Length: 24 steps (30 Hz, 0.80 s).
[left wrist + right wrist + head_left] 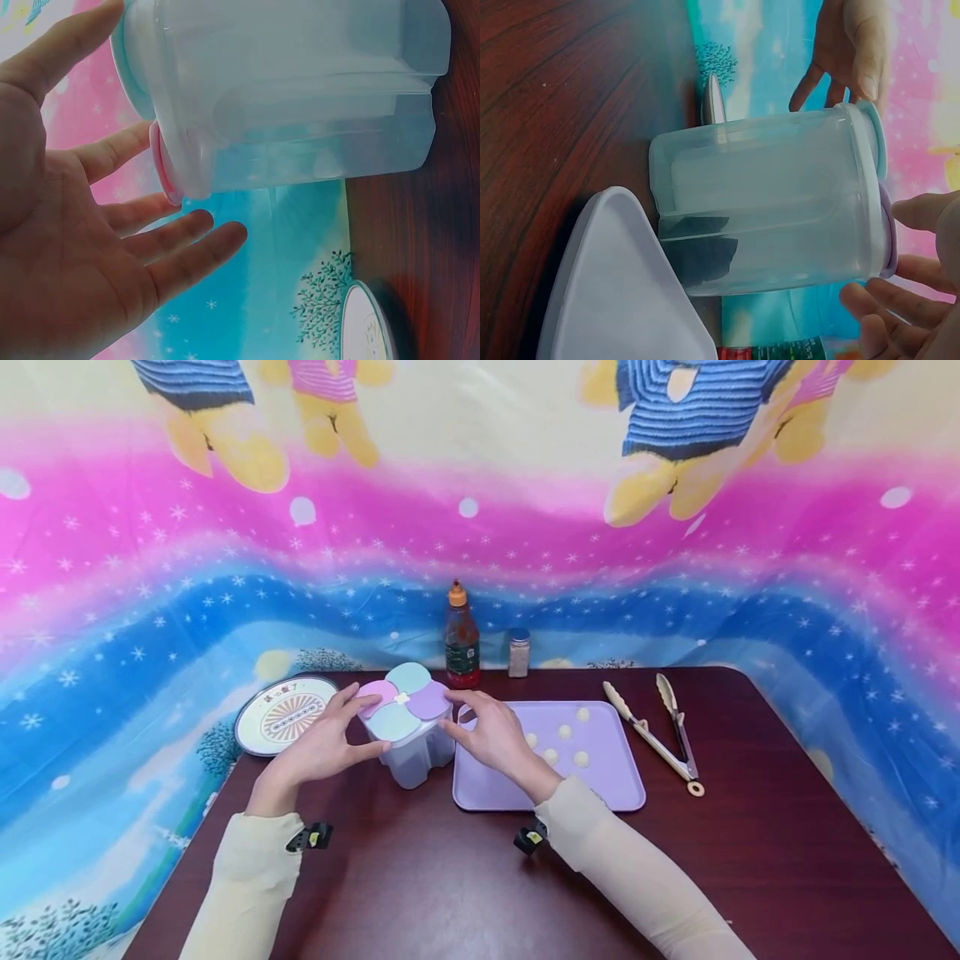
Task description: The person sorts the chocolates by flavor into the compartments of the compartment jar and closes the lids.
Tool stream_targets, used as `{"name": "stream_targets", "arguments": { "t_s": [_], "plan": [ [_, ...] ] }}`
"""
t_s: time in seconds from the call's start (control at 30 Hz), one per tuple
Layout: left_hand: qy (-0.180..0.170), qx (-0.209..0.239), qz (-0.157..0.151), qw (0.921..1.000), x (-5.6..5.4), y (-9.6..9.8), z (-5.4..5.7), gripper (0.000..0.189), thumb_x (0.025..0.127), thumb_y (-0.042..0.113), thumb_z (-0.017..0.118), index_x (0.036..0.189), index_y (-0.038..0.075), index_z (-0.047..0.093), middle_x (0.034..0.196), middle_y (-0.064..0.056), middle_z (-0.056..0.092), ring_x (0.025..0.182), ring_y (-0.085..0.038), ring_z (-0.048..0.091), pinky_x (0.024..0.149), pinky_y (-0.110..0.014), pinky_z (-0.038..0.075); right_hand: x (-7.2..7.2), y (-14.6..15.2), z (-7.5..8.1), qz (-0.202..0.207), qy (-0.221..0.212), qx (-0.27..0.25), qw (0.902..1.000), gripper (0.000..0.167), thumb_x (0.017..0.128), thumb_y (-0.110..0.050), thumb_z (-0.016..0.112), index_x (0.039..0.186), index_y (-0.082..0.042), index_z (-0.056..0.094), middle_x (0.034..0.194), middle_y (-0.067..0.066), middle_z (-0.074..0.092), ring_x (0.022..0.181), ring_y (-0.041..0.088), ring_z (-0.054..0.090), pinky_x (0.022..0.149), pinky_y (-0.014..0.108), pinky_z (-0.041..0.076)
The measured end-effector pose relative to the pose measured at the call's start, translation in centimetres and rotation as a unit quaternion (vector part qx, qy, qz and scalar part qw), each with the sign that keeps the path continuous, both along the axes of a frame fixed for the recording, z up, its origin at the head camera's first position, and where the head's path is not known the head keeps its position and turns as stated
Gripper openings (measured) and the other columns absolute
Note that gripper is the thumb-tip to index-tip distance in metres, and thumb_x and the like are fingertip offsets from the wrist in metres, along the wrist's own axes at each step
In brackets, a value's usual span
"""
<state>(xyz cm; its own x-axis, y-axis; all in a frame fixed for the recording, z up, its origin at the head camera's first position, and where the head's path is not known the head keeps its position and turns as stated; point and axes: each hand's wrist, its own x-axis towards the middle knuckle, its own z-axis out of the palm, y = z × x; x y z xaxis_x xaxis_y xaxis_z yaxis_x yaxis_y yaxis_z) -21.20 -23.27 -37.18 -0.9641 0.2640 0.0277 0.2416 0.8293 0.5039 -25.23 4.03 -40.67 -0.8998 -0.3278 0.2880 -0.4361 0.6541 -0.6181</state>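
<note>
A clear plastic container (411, 767) stands upright on the table, topped by petal-shaped lids: a pink lid (377, 693), a purple lid (429, 700) and two mint lids (396, 723). My left hand (318, 743) spreads around its left side, with the thumb at the near mint lid and fingertips at the pink lid's edge. On the opposite side, my right hand (491, 731) has its thumb and extended fingers at the rim of the purple lid. Something dark (697, 251) shows through the container's lower wall in the right wrist view.
Right of the container lies a purple tray (510, 793) with several small pale round pieces (581, 759). Tongs (660, 743) lie spread farther right. A sauce bottle (462, 647) and small shaker jar (519, 653) stand behind. A patterned plate (255, 727) is at the left edge.
</note>
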Motion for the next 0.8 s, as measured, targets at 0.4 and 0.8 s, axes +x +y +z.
{"name": "stream_targets", "arguments": {
  "t_s": [0.4, 0.8],
  "plan": [
    [0.023, 0.008, 0.007, 0.9997, 0.0, -0.1, 0.2, 0.076, 0.087, 0.052, 0.071, 0.147, 0.013, 0.049, 0.157, -0.024, 0.027, 0.131, -0.043, 0.047, 0.107, -0.06, 0.042, -0.2, 0.2, 0.2, 0.029, -0.015, -0.017, 0.9993, 0.056, 0.091, -0.039, 0.071, 0.143, -0.023, 0.056, 0.13, 0.005, 0.069, 0.106, 0.022, 0.07, 0.085, 0.039, 0.055],
    [0.03, 0.003, -0.002, 0.9995, 0.0, -0.3, 0.2, 0.074, 0.089, 0.046, 0.072, 0.149, 0.013, 0.045, 0.162, -0.022, 0.024, 0.14, -0.047, 0.039, 0.111, -0.063, 0.037, -0.3, 0.7, 0.1, 0.037, -0.081, -0.068, 0.9937, 0.055, 0.091, -0.043, 0.071, 0.141, -0.027, 0.056, 0.135, 0.0, 0.065, 0.106, 0.017, 0.068, 0.074, 0.029, 0.059]
  ]
}}
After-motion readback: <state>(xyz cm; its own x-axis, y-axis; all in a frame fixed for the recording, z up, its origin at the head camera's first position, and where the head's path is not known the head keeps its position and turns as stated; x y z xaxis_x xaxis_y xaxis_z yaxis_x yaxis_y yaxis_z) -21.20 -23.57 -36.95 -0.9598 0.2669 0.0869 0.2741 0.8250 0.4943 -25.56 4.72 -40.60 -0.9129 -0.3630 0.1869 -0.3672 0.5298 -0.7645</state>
